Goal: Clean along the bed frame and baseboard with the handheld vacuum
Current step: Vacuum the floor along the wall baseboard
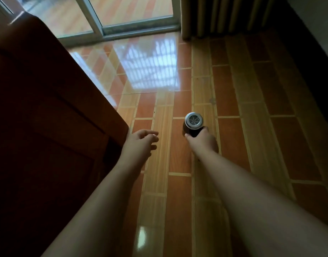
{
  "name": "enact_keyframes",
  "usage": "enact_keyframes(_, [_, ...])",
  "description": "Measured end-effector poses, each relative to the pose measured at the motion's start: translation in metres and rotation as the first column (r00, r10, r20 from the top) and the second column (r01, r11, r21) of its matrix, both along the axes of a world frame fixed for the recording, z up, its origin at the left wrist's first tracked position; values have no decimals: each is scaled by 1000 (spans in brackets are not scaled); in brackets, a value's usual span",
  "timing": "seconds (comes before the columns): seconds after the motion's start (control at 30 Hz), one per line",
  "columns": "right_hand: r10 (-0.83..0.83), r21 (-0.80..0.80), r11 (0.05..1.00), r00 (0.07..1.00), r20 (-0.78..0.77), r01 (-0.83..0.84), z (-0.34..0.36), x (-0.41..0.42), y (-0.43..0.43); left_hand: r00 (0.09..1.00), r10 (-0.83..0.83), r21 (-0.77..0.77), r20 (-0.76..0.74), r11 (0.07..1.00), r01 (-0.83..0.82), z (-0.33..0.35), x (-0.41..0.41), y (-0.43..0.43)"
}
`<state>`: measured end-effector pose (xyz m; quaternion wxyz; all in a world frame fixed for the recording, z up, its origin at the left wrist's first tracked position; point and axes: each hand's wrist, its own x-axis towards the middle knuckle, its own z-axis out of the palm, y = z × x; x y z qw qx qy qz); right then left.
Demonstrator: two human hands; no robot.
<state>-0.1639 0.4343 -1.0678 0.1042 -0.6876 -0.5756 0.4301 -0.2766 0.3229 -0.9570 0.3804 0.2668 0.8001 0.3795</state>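
My right hand (202,139) grips a small dark handheld vacuum (193,124) whose round silver grille end faces up at me; its nozzle end is hidden below, pointing at the tiled floor. To its left my left hand (141,140) hovers open, fingers spread, beside the corner of the dark red-brown wooden bed frame (53,101) that fills the left side. The dark baseboard (308,58) runs along the wall at the right.
Glossy orange and tan floor tiles (233,101) stretch ahead between the bed frame and the wall. A sliding glass door with a metal track (120,32) closes the far end. A striped curtain (224,15) hangs at the far right.
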Motion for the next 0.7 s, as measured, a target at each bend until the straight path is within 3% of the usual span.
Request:
enact_keyframes(0.23, [-39, 87, 996, 993, 108, 30, -33, 11, 53, 998, -68, 37, -10, 997, 68, -49, -18, 31])
enact_keyframes(0.6, [83, 75, 993, 987, 136, -94, -41, -26, 45, 998, -58, 19, 8, 998, 58, -66, -47, 16])
enact_keyframes(0.7, [52, 79, 995, 986, 159, -65, -40, -19, 49, 997, -79, 29, -12, 996, 79, -67, -50, 16])
